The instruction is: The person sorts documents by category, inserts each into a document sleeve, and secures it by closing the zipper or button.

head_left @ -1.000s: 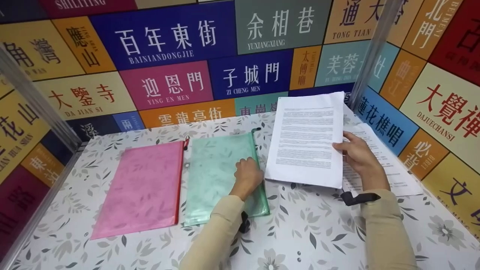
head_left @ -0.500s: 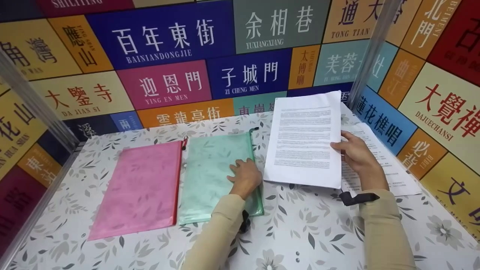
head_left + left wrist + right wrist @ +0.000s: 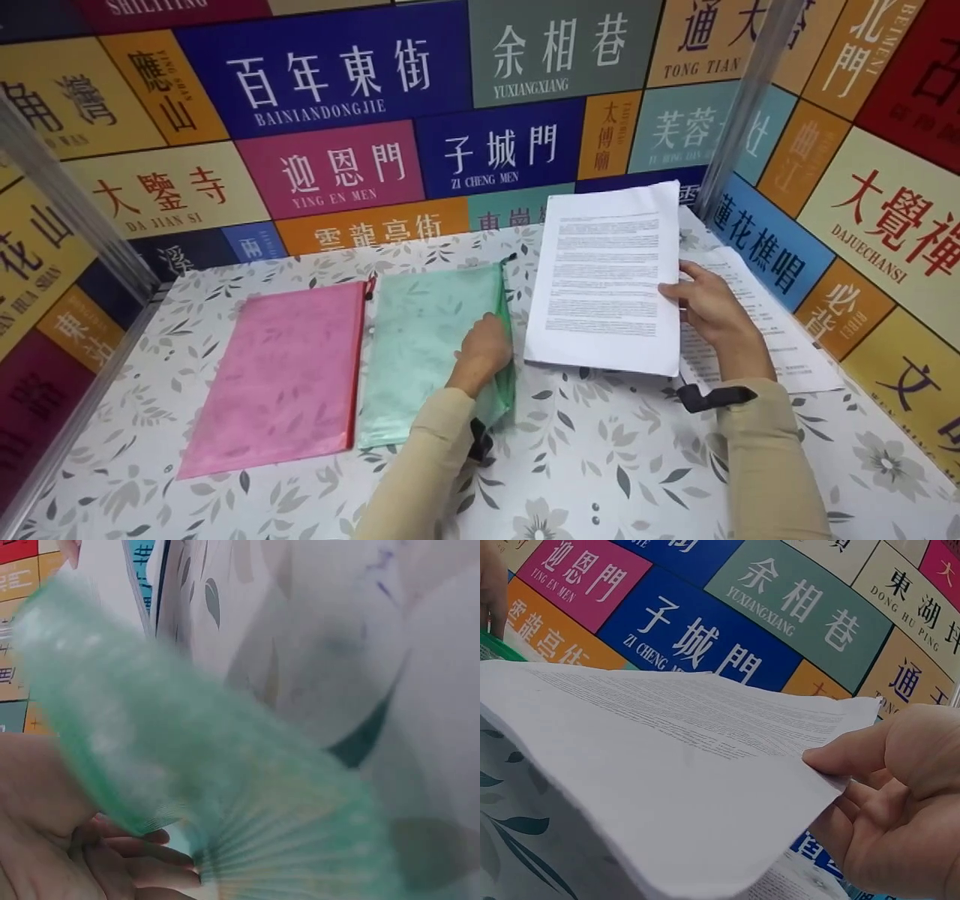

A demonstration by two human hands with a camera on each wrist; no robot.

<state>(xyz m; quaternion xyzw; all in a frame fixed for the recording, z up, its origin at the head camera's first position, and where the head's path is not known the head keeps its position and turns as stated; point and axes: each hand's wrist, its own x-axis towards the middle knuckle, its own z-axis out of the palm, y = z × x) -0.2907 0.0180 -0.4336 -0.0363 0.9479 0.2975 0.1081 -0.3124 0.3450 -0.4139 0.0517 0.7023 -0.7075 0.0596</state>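
Observation:
My left hand point(image 3: 484, 347) grips the right-hand edge of a translucent green zip folder point(image 3: 420, 337), which bulges up and gapes along its green zip side. Up close in the left wrist view, the raised green plastic is blurred and partly covers the fingers point(image 3: 161, 870). On the right, my right hand point(image 3: 712, 307) holds a stack of printed paper point(image 3: 600, 277) by its right edge, tilted above the table. Thumb on top and fingers beneath, it pinches the sheets in the right wrist view. A pink zip folder point(image 3: 292, 367) with a red zip lies flat left of the green one.
More printed sheets point(image 3: 795, 360) lie on the table behind my right hand. The table wears a white leaf-patterned cover point(image 3: 600, 457). Colourful sign-covered panels point(image 3: 337, 67) wall in the back and both sides, with clear corner posts point(image 3: 735, 112).
My left hand was curled on the green folder, spread its fingers, then took hold of the edge, moving slightly left and lifting the zip side. The paper stack has barely moved.

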